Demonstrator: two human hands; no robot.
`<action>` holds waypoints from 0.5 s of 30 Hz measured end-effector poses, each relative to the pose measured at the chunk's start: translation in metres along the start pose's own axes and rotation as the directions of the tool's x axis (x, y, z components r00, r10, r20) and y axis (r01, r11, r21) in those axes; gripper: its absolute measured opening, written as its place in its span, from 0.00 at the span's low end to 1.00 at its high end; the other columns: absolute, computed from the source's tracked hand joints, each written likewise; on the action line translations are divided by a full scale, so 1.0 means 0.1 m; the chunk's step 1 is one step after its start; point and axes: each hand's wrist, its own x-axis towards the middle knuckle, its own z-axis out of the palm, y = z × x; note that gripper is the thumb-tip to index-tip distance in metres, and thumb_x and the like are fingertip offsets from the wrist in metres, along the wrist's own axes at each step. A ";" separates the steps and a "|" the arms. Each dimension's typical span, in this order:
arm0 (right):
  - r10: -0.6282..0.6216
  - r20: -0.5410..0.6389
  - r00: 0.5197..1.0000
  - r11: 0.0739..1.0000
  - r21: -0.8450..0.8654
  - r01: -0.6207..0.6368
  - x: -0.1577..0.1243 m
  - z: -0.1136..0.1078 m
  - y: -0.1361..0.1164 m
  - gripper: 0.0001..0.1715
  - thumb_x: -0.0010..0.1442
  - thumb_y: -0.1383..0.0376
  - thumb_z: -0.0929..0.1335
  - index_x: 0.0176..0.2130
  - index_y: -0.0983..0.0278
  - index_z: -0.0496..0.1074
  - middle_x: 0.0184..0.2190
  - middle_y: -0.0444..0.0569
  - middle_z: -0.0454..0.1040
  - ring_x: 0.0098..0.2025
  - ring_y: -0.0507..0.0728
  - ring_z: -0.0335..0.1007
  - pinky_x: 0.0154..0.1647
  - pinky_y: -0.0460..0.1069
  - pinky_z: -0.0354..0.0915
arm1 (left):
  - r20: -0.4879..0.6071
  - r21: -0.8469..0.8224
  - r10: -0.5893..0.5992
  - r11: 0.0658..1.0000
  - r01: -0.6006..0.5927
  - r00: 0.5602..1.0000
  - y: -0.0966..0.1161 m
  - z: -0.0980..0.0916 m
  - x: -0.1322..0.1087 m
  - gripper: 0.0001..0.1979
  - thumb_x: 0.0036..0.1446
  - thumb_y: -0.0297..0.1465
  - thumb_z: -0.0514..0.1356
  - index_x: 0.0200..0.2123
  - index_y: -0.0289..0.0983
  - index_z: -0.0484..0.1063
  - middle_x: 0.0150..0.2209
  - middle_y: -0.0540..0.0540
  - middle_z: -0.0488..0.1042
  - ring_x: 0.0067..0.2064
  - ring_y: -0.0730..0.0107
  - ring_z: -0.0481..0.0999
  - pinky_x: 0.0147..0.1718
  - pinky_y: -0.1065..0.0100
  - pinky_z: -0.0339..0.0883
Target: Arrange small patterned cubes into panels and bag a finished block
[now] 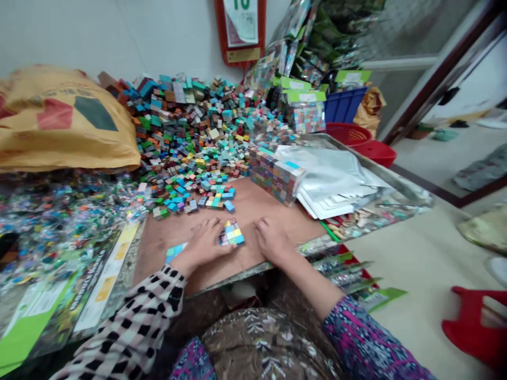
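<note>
Resting loose-fingered beside block cluster (232,233), left hand (204,244), right hand (273,241); bare board (259,206) ahead, edge behind.

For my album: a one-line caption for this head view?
Left hand and right hand flank a small slab of coloured cubes on a brown board, cube heap behind.

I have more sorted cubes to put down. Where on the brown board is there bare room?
The board is bare from the loose cubes down to the right hand, bordered by the stacked cube wall, and left of the left hand toward the packets. Crowded: the cube heap behind, the silver bags at right.
</note>
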 end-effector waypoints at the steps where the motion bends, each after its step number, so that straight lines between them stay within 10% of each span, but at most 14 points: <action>1: -0.006 -0.009 1.000 1.000 0.002 0.006 -0.10 -0.07 -0.08 0.18 0.63 0.72 0.60 0.48 0.65 0.73 0.43 0.57 0.72 0.44 0.60 0.66 0.46 0.54 0.63 | 0.001 -0.004 0.015 1.000 -0.015 1.000 -0.02 0.01 0.02 0.40 0.55 0.49 0.59 0.66 0.37 0.57 0.55 0.37 0.66 0.56 0.46 0.65 0.56 0.50 0.59; 6: -0.235 0.144 0.961 0.962 0.176 0.209 -0.83 -0.23 -0.25 0.18 0.64 0.68 0.61 0.51 0.62 0.74 0.43 0.54 0.74 0.46 0.60 0.67 0.48 0.55 0.62 | 0.022 0.026 0.045 0.999 -0.045 0.999 -0.02 -0.04 0.09 0.39 0.58 0.50 0.54 0.67 0.35 0.55 0.52 0.37 0.66 0.54 0.50 0.67 0.56 0.55 0.58; 10: -0.065 0.456 0.888 0.947 0.308 -0.089 -1.29 -0.10 0.05 0.16 0.65 0.65 0.64 0.49 0.66 0.75 0.40 0.53 0.76 0.41 0.57 0.71 0.44 0.51 0.65 | 0.042 0.187 -0.009 0.982 0.001 0.999 0.21 -0.20 0.09 0.38 0.59 0.54 0.49 0.63 0.33 0.60 0.50 0.41 0.68 0.54 0.52 0.66 0.56 0.58 0.57; 15: -0.067 0.448 0.891 0.908 0.397 -0.131 -1.50 0.01 0.33 0.14 0.65 0.64 0.66 0.48 0.66 0.76 0.43 0.53 0.76 0.48 0.56 0.70 0.51 0.49 0.63 | -0.025 0.243 0.062 0.969 -0.054 0.998 0.36 -0.27 0.03 0.36 0.64 0.55 0.42 0.66 0.37 0.53 0.62 0.43 0.60 0.61 0.55 0.61 0.61 0.58 0.52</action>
